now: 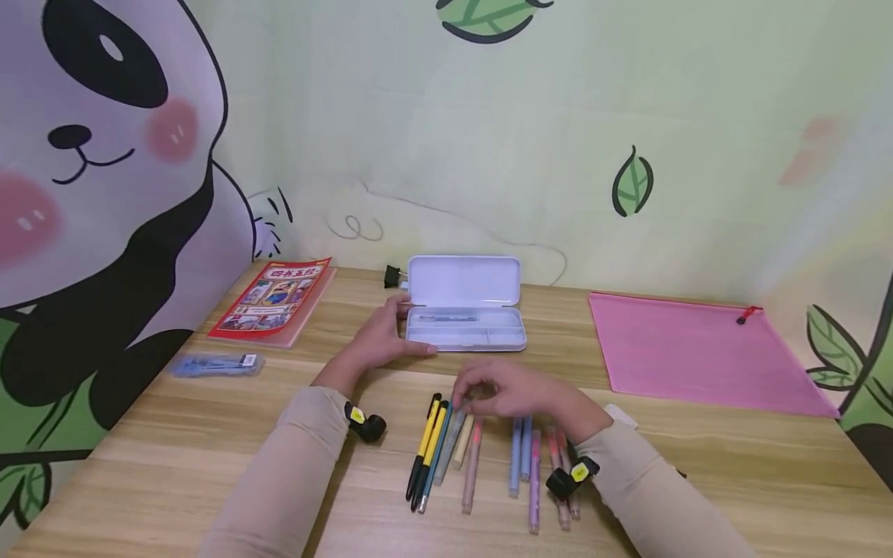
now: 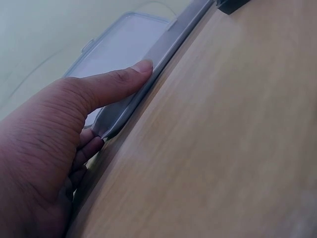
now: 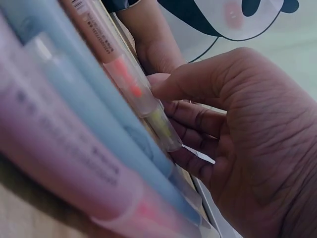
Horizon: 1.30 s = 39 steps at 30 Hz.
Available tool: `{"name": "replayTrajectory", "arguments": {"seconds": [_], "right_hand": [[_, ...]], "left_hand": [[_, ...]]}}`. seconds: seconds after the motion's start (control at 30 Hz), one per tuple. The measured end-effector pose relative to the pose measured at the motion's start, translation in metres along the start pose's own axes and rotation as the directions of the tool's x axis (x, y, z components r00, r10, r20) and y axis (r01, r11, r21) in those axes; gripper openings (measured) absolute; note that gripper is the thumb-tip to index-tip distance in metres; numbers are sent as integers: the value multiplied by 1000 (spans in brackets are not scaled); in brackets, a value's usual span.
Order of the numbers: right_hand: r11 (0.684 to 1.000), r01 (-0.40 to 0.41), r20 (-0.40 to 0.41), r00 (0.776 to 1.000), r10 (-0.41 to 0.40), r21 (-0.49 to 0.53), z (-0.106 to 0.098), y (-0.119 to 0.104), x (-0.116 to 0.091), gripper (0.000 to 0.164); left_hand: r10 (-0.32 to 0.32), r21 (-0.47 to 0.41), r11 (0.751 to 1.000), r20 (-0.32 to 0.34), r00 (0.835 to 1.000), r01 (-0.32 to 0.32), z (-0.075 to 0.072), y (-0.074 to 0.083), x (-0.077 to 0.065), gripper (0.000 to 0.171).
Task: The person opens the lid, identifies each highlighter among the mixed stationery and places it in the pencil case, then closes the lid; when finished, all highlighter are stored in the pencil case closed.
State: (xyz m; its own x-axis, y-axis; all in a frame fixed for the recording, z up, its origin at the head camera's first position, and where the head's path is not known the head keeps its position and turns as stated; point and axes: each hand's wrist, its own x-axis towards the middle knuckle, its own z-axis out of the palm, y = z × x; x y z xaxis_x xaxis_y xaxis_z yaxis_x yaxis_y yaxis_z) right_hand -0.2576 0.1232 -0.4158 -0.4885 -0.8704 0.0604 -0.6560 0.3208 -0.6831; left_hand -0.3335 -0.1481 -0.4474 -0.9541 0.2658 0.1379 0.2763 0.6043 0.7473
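Note:
A white pencil case [image 1: 466,346] stands with its lid raised, a slim pen [image 1: 446,318] in its back compartment. My left hand [image 1: 380,335] grips the case's left end, its thumb [image 2: 121,82] along the front edge and its other fingers round the side. Above the loose pens, my right hand [image 1: 512,390] has curled fingers, thumb and index finger at the upper end of a grey highlighter [image 1: 449,449]. Beside that lie two yellow-and-black pens [image 1: 427,442], a dark blue pen [image 1: 436,457], a beige highlighter [image 1: 463,442] and a pink-tipped one [image 1: 472,473].
Blue highlighters [image 1: 515,457], a purple one [image 1: 534,484] and pinkish ones [image 1: 560,496] lie near the right wrist. A pink zip pouch [image 1: 698,353] lies right. Left are a red booklet [image 1: 272,298] and a clear pack of blue pens [image 1: 218,365]. A black binder clip [image 1: 392,276] sits behind the case.

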Motion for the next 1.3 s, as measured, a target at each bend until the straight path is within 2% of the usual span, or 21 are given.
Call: {"name": "replayTrajectory", "arguments": {"seconds": [0.17,0.4,0.6,0.73,0.97,1.13,1.3], "right_hand": [[999,8,14,1000,-7,-41,0,4,-2,19],[994,-40,57,997,45,-98,3,5,-2,29],[997,-40,66,997,44,-59,2,5,-3,25],[998,-61,95,993,63,-27,2,4,-4,20],[994,-107,120,987,102,28,-3,8,-4,18],[990,-129,142,982,121,48,-4,9,-5,15],[984,-114,134,986,96,136,-3,8,-6,14]], "left_hand": [[-2,9,1000,-3,1000,2,1,2,0,120],[-22,15,1000,10,1000,22,0,1,0,121],[-17,5,1000,7,1000,17,0,1,0,124],[-22,5,1000,17,1000,22,1,2,0,123],[1,-8,1000,-3,1000,-1,0,2,2,121],[-23,-3,1000,14,1000,23,0,2,0,122],[-24,2,1000,6,1000,24,1,1,-1,121]]}}
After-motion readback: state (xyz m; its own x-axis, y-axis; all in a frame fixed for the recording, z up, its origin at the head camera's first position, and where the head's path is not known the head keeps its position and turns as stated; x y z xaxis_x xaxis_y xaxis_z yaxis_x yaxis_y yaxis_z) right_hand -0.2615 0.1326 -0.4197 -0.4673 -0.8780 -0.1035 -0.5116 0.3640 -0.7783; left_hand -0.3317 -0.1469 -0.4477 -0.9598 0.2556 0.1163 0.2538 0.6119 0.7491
